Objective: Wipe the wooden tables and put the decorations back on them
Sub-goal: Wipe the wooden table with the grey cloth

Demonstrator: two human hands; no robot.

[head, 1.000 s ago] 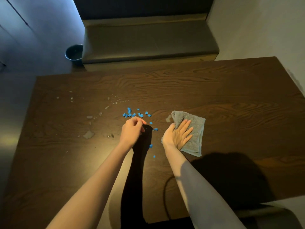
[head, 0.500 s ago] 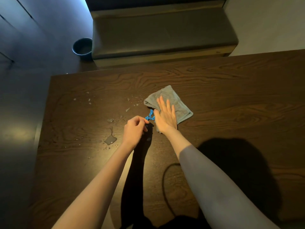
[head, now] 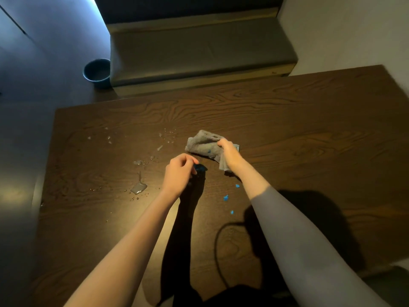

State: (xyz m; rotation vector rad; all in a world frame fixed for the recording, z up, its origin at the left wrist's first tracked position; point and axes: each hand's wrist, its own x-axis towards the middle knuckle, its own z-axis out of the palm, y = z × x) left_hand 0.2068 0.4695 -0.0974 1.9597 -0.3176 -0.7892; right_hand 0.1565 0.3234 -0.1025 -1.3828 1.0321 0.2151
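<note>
A dark wooden table (head: 298,134) fills the view. My right hand (head: 229,152) grips a grey cloth (head: 202,145) near the table's middle, bunching it up; a blue scrap clings to the cloth. My left hand (head: 179,172) hovers just left of it with its fingers curled; I cannot tell whether it holds anything. A small heap of blue scraps (head: 200,167) lies in shadow right beside the left fingertips. Three loose blue scraps (head: 225,197) lie nearer to me, between my forearms. Water drops and a small puddle (head: 139,187) mark the table's left half.
A grey padded bench (head: 199,49) runs along the table's far side. A round blue bowl (head: 97,73) stands on the floor left of the bench. A dark cable (head: 218,251) loops over the near table edge. The table's left edge is near the puddle.
My right hand went from pressing flat on the cloth to clutching it, after sweeping the blue scraps together. The left hand stayed curled beside them. The view shifted.
</note>
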